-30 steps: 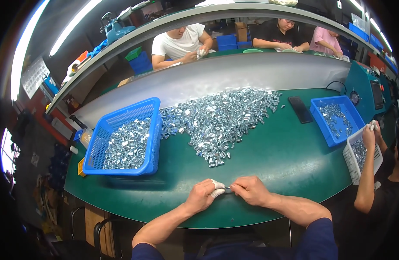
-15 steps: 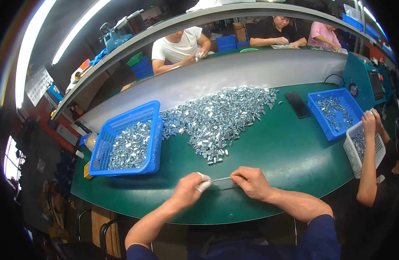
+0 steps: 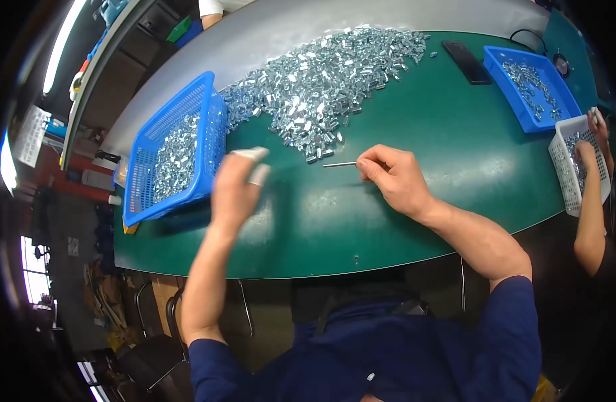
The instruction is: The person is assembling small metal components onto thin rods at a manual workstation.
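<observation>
My right hand (image 3: 396,179) is closed in a pinch on one end of a thin metal rod (image 3: 339,164). The rod points left, level above the green table, close to the front tip of a heap of small silvery metal parts (image 3: 321,87). Slightly blurred, my left hand (image 3: 236,191) is beside the right wall of a blue perforated basket (image 3: 217,127). White coverings wrap its thumb and a finger, which are apart with nothing visible between them. Many of the same metal parts (image 3: 177,157) lie in the basket.
A black phone (image 3: 466,62) lies right of the heap. Beyond it are a blue tray (image 3: 535,87) with loose parts and a white basket (image 3: 568,167), where another person's hands (image 3: 589,151) work. The green table's (image 3: 402,251) curved front edge runs before me.
My left hand has left the rod's end and moved left to the blue basket. My right hand still pinches the rod. The view has tilted down toward my body.
</observation>
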`<state>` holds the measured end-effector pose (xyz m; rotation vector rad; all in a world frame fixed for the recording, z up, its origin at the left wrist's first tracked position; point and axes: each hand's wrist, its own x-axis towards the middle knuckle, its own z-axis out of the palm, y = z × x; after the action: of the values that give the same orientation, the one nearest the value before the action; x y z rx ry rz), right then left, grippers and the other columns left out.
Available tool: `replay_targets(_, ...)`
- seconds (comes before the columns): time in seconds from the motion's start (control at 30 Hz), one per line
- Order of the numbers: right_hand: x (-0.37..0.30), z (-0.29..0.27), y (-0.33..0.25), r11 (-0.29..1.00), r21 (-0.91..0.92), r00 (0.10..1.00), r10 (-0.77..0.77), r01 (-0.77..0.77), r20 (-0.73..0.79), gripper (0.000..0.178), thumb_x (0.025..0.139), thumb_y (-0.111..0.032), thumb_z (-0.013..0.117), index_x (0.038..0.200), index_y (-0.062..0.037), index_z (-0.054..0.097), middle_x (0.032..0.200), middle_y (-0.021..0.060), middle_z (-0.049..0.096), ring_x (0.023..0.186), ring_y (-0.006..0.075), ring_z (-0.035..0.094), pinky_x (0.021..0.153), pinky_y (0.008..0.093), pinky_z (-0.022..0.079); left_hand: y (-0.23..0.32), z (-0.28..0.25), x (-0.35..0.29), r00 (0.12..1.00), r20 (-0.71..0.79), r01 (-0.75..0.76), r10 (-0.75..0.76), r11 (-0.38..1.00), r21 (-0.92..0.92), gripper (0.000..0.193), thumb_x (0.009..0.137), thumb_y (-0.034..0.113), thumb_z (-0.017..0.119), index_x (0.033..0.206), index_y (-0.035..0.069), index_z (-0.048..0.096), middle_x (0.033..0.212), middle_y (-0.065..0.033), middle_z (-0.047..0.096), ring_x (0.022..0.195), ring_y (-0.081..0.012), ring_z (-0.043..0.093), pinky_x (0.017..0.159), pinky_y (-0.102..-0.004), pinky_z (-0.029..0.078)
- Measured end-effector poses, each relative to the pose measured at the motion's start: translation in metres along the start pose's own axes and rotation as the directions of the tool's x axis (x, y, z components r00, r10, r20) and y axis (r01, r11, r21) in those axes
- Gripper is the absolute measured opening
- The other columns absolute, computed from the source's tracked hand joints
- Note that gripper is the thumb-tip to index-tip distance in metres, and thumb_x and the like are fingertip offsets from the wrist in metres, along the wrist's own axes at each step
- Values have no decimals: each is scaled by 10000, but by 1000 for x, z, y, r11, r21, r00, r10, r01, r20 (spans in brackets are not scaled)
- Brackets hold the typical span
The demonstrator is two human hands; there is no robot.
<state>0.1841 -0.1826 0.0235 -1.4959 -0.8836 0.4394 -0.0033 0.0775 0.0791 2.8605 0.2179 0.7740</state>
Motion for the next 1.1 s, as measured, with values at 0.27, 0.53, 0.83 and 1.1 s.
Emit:
replay_targets(0.27, -15, 4, 4, 997, 1, 997, 71, -72, 34, 157, 1016, -137, 673, 987, 12, 711, 805, 41, 702, 759, 100, 632, 685, 282, 515, 51, 68, -12, 995, 46, 90, -86, 992, -92, 253, 812, 96, 831, 1043, 66, 732, 1022, -116, 684, 950, -324, 668, 823, -407, 549)
replay_targets(0.53, -17, 5, 0, 996, -33, 993, 89, -86, 82, 177, 1009, -148, 675, 990, 22, 720, 819, 49, 708, 759, 100, 631, 688, 280, 521, 56, 60, -17, 995, 90, 47, -35, 989, -140, 203, 823, 27, 801, 1005, 50, 716, 937, -108, 674, 864, -308, 667, 763, -410, 545)
replay_targets(0.83, -12, 5, 0, 989, -141, 990, 68, -51, 120, 194, 977, -193, 688, 994, -7, 740, 849, 144, 730, 741, 249, 693, 680, 370, 528, 56, 63, -16, 893, 335, 446, -302, 704, -553, 294, 948, 17, 704, 1239, 53, 733, 978, -55, 698, 873, -186, 665, 816, -306, 534)
replay_targets(1.1, -12, 9, 2, 994, -92, 997, 59, -53, 58, 184, 979, -183, 689, 977, -5, 733, 827, 129, 711, 707, 237, 671, 649, 360, 513, 59, 76, -24, 755, 532, 590, -383, 42, -806, 189, 992, 13, 659, 1181, 24, 653, 1056, -101, 724, 940, -175, 690, 868, -312, 564)
